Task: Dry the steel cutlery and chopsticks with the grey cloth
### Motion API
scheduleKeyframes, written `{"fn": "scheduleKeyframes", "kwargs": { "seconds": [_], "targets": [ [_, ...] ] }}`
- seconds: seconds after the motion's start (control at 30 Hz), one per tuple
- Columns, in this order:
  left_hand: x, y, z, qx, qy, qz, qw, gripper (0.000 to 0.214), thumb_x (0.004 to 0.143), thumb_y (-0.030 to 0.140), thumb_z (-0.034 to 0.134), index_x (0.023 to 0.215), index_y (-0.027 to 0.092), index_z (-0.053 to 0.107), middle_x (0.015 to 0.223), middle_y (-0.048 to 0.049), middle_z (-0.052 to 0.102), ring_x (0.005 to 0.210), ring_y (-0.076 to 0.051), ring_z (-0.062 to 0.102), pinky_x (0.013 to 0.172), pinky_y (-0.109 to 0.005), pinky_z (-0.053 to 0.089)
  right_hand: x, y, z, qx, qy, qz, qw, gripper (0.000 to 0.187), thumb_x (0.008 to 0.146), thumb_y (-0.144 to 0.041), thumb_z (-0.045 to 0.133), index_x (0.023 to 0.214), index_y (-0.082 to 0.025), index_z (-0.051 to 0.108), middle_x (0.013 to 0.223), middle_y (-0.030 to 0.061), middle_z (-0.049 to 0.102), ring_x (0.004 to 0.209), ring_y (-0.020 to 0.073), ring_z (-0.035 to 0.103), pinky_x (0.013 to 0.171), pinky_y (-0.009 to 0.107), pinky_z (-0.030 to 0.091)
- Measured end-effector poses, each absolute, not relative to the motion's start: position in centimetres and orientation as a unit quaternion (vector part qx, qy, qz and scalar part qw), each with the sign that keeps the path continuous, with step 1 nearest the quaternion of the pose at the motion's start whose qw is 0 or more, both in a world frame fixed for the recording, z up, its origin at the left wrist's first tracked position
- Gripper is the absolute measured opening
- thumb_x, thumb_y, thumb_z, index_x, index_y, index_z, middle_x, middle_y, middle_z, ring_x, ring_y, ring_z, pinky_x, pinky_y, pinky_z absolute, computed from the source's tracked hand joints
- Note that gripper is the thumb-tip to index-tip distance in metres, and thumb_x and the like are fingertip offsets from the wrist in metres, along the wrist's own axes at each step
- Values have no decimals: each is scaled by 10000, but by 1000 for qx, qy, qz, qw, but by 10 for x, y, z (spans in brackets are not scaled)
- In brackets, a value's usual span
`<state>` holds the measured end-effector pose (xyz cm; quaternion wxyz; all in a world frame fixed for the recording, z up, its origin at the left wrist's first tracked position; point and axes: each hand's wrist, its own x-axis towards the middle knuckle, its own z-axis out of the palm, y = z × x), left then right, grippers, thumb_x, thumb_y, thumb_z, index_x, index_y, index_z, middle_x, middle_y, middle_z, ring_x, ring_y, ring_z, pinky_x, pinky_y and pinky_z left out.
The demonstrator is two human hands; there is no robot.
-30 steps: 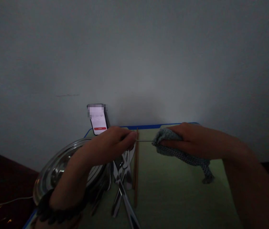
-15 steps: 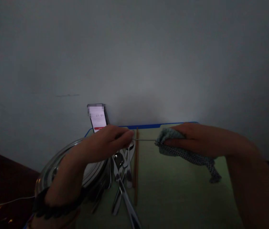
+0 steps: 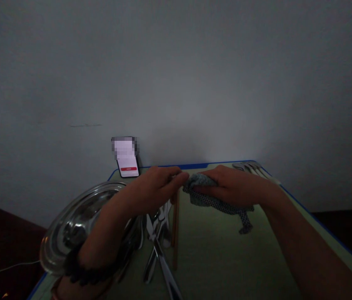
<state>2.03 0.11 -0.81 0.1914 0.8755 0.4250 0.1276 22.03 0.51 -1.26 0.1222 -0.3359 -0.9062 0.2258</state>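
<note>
My left hand (image 3: pixel 155 187) is closed in a pinch, its fingertips almost touching the cloth. They hold the end of a thin, pale piece of cutlery, now nearly all hidden; its kind does not show. A grey-blue checked cloth (image 3: pixel 205 201) is bunched in my right hand (image 3: pixel 236 185), thumb on the near side, with one corner hanging down. Under my left hand lies a pile of metal cutlery (image 3: pixel 166 266), handles crossed. Brown chopsticks (image 3: pixel 175 241) lie along the pile's right side. My left forearm partly covers a shiny metal bowl (image 3: pixel 76 227).
A lit phone (image 3: pixel 128 163) leans on the wall at the back. Several pieces of cutlery (image 3: pixel 248 167) lie at the far right corner of the blue-edged green table (image 3: pixel 225 258). A white cable (image 3: pixel 10 266) runs at the lower left.
My right hand and the cloth have moved left, up to my left fingertips, covering the thin cutlery that showed between them. My left hand has shifted slightly right. Cutlery at the far right has come into view.
</note>
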Motion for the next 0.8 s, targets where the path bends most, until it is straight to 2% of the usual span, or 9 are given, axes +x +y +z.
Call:
{"fn": "scheduleKeyframes", "kwargs": {
  "seconds": [0.07, 0.17, 0.3, 0.43, 0.6, 0.7, 0.8],
  "targets": [
    [16, 3, -9, 866, 430, 118, 228, 442, 920, 414, 280, 675, 168, 553, 571, 25, 572, 522, -97, 521, 538, -198, 369, 223, 7, -14, -336, -905, 238, 108, 260, 887, -352, 401, 908, -191, 605, 821, 9, 647, 689, 125, 564, 634, 226, 408],
    [8, 6, -13, 837, 464, 74, 280, 484, 902, 465, 286, 615, 171, 543, 473, 31, 520, 445, -101, 504, 477, -193, 364, 231, 9, -13, -338, -903, 255, 78, 266, 873, -374, 430, 903, -190, 619, 819, 8, 657, 673, 122, 574, 618, 220, 415],
    [-2, 11, -16, 799, 504, 63, 322, 509, 883, 502, 284, 574, 175, 522, 436, 34, 471, 394, -101, 454, 415, -196, 335, 247, 14, -14, -379, -889, 242, 83, 306, 864, -426, 426, 904, -207, 635, 837, 6, 671, 697, 137, 595, 630, 227, 422],
    [0, 14, -17, 834, 493, 70, 237, 427, 881, 386, 288, 619, 175, 550, 522, 14, 519, 435, -102, 446, 440, -202, 310, 245, 20, -23, -413, -885, 196, 90, 297, 855, -426, 436, 888, -211, 638, 818, 21, 672, 687, 152, 595, 622, 245, 412],
    [17, 8, -19, 895, 439, 31, 78, 338, 848, 248, 270, 724, 170, 575, 642, -26, 545, 559, -137, 479, 510, -222, 320, 211, 15, -35, -346, -922, 149, 92, 237, 848, -286, 432, 906, -184, 638, 833, 64, 676, 723, 182, 595, 650, 282, 396],
    [23, 6, -22, 904, 426, 9, 47, 359, 853, 232, 230, 753, 155, 566, 670, -47, 551, 601, -156, 505, 536, -236, 343, 197, 12, -39, -354, -924, 112, 93, 263, 846, -281, 410, 943, -176, 631, 840, 89, 679, 730, 204, 599, 650, 303, 387],
    [19, 11, -23, 912, 409, 3, 25, 315, 833, 216, 255, 817, 151, 563, 706, -56, 566, 632, -167, 518, 559, -248, 355, 204, 17, -41, -374, -915, 108, 103, 282, 858, -321, 401, 891, -172, 638, 832, 86, 674, 727, 197, 594, 645, 296, 383]
  ]
}}
